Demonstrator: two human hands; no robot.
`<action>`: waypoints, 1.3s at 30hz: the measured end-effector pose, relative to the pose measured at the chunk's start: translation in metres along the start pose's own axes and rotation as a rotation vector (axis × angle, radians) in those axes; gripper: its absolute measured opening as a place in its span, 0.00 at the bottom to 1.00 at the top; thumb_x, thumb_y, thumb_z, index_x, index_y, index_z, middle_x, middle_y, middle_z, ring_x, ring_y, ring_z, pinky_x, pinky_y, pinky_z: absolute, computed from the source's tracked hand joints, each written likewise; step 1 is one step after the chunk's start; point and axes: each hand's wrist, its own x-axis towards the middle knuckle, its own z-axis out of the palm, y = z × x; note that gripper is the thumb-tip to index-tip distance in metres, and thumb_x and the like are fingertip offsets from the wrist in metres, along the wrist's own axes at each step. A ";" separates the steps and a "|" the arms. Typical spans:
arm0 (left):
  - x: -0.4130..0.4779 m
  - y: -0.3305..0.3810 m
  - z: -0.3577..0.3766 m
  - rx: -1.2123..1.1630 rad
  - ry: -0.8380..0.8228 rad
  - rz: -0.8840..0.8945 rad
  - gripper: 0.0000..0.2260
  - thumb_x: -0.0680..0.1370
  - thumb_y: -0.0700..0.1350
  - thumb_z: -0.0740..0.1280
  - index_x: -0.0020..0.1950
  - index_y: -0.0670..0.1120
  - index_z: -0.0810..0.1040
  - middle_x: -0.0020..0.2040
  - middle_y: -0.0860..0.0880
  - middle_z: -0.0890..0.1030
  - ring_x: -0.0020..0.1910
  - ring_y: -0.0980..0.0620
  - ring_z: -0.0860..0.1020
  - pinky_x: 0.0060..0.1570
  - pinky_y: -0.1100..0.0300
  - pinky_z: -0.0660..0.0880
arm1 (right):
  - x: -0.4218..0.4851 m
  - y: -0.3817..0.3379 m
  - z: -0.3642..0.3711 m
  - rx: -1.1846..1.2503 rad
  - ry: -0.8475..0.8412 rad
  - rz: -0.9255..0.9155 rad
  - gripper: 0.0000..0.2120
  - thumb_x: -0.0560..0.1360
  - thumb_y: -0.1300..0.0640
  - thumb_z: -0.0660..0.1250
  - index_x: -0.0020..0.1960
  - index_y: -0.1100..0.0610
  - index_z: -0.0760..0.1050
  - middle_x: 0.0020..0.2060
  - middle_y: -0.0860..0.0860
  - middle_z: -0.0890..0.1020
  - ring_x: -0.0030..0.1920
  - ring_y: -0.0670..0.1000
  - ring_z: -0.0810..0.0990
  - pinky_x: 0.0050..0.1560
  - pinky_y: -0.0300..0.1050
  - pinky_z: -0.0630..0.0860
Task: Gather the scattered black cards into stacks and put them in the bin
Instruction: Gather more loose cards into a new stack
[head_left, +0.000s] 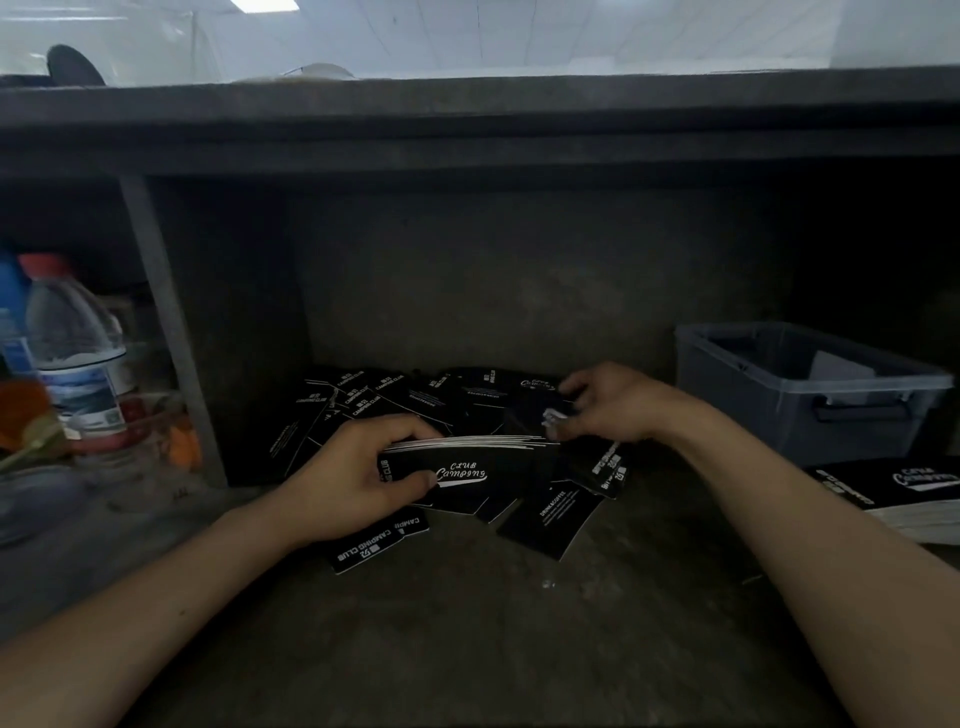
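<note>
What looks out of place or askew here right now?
The loose cards lie overlapping at mixed angles around the stack the left hand grips. A second stack sits beside the bin, not in it. No damage shows.

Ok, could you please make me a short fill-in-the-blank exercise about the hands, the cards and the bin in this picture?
1. The stack of cards is held in the person's ___ hand.
2. The grey bin stands to the ___ of the scattered cards.
3. The water bottle has a ___ cap.
Missing words: left; right; red.
</note>
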 end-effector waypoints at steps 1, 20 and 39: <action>0.000 0.000 0.000 0.002 -0.004 -0.002 0.10 0.76 0.37 0.74 0.54 0.49 0.82 0.48 0.54 0.85 0.49 0.53 0.84 0.52 0.52 0.81 | 0.001 -0.002 0.004 0.027 0.029 -0.048 0.27 0.71 0.50 0.75 0.66 0.55 0.73 0.52 0.51 0.84 0.53 0.49 0.81 0.55 0.41 0.74; 0.002 -0.001 -0.001 -0.009 0.062 -0.008 0.13 0.72 0.37 0.77 0.53 0.48 0.81 0.65 0.54 0.76 0.64 0.59 0.76 0.65 0.62 0.73 | 0.004 -0.013 0.009 1.021 0.265 -0.122 0.28 0.72 0.69 0.71 0.65 0.52 0.63 0.36 0.56 0.83 0.34 0.52 0.85 0.30 0.43 0.80; 0.000 -0.002 -0.003 -0.151 0.060 -0.057 0.25 0.76 0.35 0.73 0.69 0.55 0.77 0.62 0.52 0.81 0.61 0.55 0.80 0.61 0.61 0.78 | -0.011 -0.010 -0.016 0.354 0.137 -0.309 0.05 0.71 0.57 0.75 0.46 0.50 0.82 0.40 0.50 0.85 0.32 0.37 0.78 0.34 0.29 0.72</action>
